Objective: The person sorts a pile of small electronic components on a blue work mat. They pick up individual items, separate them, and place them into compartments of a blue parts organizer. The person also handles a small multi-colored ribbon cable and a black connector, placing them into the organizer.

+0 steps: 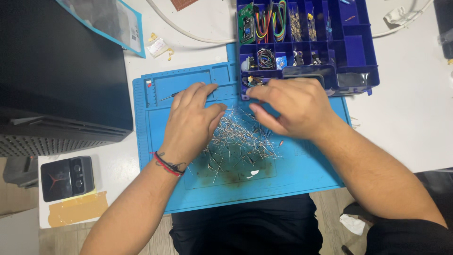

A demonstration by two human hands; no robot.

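Left hand (191, 123) and right hand (292, 106) over wire-lead pile (240, 139) on blue mat (302, 174), grips' closure unclear.

matt blue rubbery mat (302, 174), shiny metal wire leads (240, 139), glossy plastic organiser box (363, 52)

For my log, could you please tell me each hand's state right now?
Left hand: curled on the wire pile; grip cannot be told.
Right hand: cannot be told.
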